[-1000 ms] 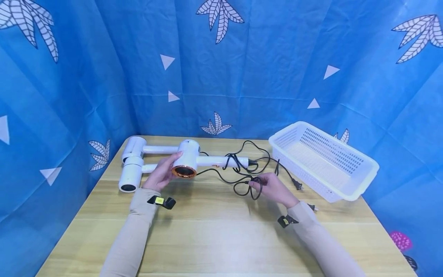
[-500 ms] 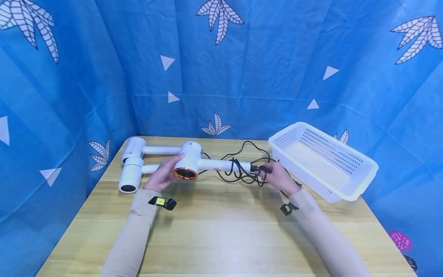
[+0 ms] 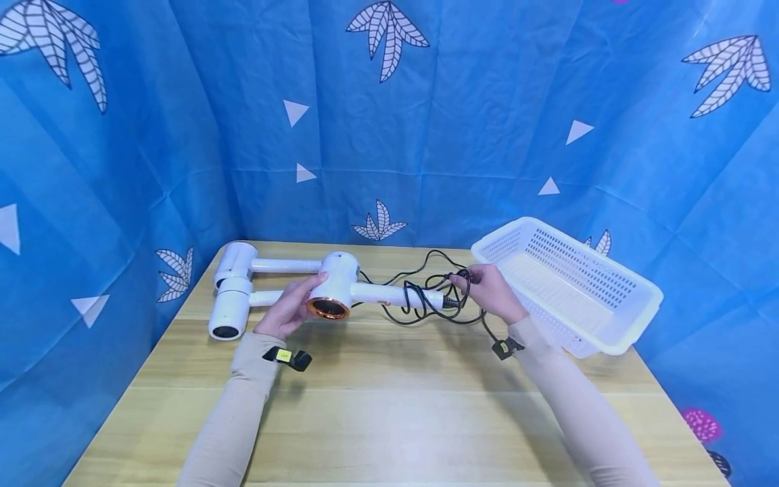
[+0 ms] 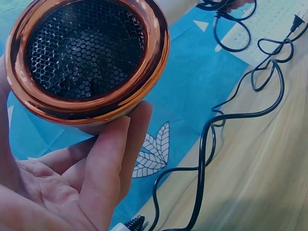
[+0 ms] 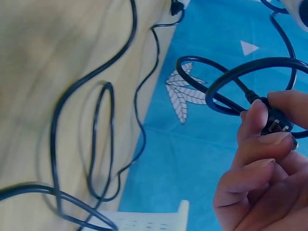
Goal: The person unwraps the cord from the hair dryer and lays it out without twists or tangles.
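My left hand (image 3: pixel 289 308) grips a white hair dryer (image 3: pixel 341 274) by its head, above the table. Its copper-rimmed grille (image 4: pixel 86 53) fills the upper left of the left wrist view, fingers curled about the rim. The handle points right, with black cord (image 3: pixel 420 308) looped around its lower end. Just beyond that end my right hand (image 3: pixel 491 292) pinches the cord's two-prong plug (image 5: pixel 278 121) between thumb and fingers, a loop of cord beside it. Two more white hair dryers lie at the left, a rear one (image 3: pixel 236 260) and a front one (image 3: pixel 230 308).
A white perforated basket (image 3: pixel 584 287) stands at the back right, close to my right hand. Loose cords trail over the wooden table (image 3: pixel 389 406), and another plug (image 4: pixel 298 21) lies by the basket. Blue patterned cloth (image 3: pixel 377 135) hangs behind and at both sides.
My right hand has moved right and away from me with the plug and cord, past the handle's end. The hair dryer in my left hand has shifted slightly right.
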The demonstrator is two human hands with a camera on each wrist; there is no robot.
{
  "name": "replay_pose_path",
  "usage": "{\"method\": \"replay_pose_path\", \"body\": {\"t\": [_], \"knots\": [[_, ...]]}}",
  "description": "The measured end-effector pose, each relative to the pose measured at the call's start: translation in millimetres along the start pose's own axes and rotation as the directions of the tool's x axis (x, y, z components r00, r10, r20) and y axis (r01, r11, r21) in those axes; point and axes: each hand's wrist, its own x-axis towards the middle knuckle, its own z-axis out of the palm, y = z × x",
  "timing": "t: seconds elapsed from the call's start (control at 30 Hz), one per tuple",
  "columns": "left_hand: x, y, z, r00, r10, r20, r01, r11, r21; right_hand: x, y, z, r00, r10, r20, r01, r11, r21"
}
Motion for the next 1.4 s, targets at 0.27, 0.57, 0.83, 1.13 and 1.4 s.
{"method": "replay_pose_path", "body": {"t": [0.27,0.57,0.83,1.13,1.4], "knots": [[0.7,-2.0,-0.1,1.0,-0.004,-0.008,0.004,1.0,-0.008,9,-15,-7,0.999,-0.005,-0.051,0.005,1.0,-0.005],[1.9,-4.5,-0.2,1.0,0.01,0.022,-0.01,1.0,-0.004,13,-45,-16,0.994,-0.027,-0.109,0.029,0.999,0.022],[2.8,-6.7,-1.6,1.0,0.012,0.017,-0.012,1.0,-0.006,5,-73,-20,0.993,-0.035,-0.114,0.042,0.997,0.063],[3.9,-6.5,-1.4,0.999,-0.015,-0.033,0.014,1.0,-0.011,-18,-99,-21,0.99,-0.103,-0.1,0.112,0.99,0.086],[5.1,-3.3,-3.7,0.998,-0.021,-0.051,0.019,0.999,-0.05,-47,-109,-19,0.983,-0.168,-0.067,0.173,0.982,0.078]]}}
